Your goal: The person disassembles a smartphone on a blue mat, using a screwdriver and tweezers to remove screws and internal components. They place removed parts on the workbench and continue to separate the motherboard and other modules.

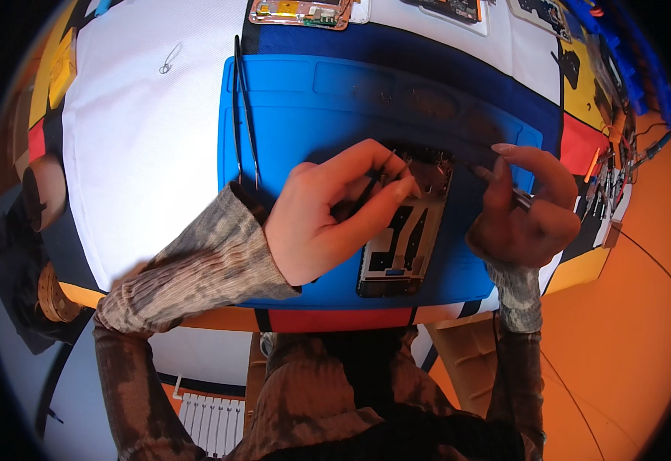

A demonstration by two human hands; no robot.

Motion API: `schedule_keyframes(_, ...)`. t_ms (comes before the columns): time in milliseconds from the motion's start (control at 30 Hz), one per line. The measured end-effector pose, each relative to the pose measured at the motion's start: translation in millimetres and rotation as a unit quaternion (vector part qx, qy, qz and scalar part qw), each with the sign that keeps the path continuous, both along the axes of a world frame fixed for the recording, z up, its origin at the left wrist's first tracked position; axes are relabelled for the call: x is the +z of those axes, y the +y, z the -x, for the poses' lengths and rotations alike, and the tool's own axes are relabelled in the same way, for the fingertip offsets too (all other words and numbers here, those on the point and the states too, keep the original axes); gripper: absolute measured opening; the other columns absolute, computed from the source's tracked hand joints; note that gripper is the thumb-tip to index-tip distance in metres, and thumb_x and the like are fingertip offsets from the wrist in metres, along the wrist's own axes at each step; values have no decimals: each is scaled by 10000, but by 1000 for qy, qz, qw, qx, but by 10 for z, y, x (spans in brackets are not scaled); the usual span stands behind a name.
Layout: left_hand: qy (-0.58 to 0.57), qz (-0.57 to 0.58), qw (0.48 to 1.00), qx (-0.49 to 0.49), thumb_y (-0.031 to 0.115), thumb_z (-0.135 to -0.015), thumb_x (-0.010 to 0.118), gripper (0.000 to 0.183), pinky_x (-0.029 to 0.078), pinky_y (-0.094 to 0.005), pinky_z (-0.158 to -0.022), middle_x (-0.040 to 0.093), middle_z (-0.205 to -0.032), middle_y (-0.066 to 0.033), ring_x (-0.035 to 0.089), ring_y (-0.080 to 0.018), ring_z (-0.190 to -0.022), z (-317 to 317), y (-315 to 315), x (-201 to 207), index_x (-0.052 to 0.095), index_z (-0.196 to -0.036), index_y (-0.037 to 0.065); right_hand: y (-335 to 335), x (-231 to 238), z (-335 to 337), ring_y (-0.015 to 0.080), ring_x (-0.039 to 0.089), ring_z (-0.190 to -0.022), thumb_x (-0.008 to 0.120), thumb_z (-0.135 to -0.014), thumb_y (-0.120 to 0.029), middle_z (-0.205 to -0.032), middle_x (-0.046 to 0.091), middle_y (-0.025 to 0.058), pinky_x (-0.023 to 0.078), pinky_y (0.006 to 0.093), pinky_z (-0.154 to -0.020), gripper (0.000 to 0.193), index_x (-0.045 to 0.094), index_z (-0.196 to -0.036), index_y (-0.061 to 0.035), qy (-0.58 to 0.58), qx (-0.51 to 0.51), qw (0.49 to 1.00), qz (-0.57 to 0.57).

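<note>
An opened smartphone chassis (pixel 408 246) with a bare metal frame lies on a blue work mat (pixel 289 84). Over its upper half, my left hand (pixel 335 215) is closed in a pinch. Something thin and dark shows between its thumb and forefinger, too small to name. To the right of the chassis, my right hand (pixel 531 211) is closed around a slim, pen-like metal tool (pixel 521 199), its thin end pointing left toward the phone. Dark tweezers (pixel 244 115) lie on the mat's left edge, just beyond my left sleeve.
Along the far edge lie an opened device with a green board (pixel 304 11) and another opened device (pixel 454 14). Several hand tools (pixel 600 188) are bunched at the right table edge, near blue bins (pixel 619 58). A small wire loop (pixel 169 60) rests on the white cloth at left.
</note>
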State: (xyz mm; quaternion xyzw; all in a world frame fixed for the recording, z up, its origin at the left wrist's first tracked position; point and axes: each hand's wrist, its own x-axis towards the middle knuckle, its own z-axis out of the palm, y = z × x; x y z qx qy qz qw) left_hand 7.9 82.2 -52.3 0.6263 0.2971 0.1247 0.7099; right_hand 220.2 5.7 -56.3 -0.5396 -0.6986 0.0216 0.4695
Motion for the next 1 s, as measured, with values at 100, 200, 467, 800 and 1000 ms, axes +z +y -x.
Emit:
schedule_keyframes(100, 1, -10, 1000, -1, 76, -897, 475, 125, 357, -145, -417, 641, -840, -83, 474, -5, -500, 1, 2, 0, 488, -963, -29, 8, 29, -37, 282, 587, -798, 613, -684, 86, -962, 606, 205, 425, 325, -645, 394, 263, -599, -74, -19, 15, 1000, 12)
schedule_keyframes(200, 2, -20, 1000, -2, 68, -895, 476, 118, 354, -144, -413, 645, -826, -85, 479, -6, -492, 2, 3, 8, 490, -951, -35, 12, 43, -44, 280, 588, -770, 588, -683, 94, -965, 604, 211, 423, 325, -636, 379, 258, -603, -74, 13, 16, 1000, 21)
schedule_keyframes(467, 0, 1, 1000, -6, 54, -893, 472, 111, 355, -145, -411, 650, -810, -85, 482, -8, -479, -3, 20, 42, 493, -940, -44, 31, 44, -56, 273, 583, -723, 586, -703, 84, -934, 593, 227, 429, 307, -597, 367, 262, -782, -71, -78, -1, 997, -22)
schedule_keyframes(800, -16, -10, 1000, -5, 46, -893, 466, 114, 351, -147, -411, 650, -820, -96, 478, -8, -475, -1, 10, 13, 486, -945, -53, 75, 62, -66, 280, 605, -739, 608, -724, 84, -940, 562, 263, 463, 274, -583, 396, 248, -811, -55, -24, 34, 999, -22)
schedule_keyframes(1000, -24, -4, 1000, -7, 46, -892, 467, 115, 347, -145, -410, 647, -810, -95, 476, -7, -473, -6, 3, 2, 486, -947, -54, 30, 57, -32, 304, 613, -774, 623, -731, 70, -949, 531, 283, 516, 307, -594, 417, 232, -823, -40, -21, 7, 1000, 7)
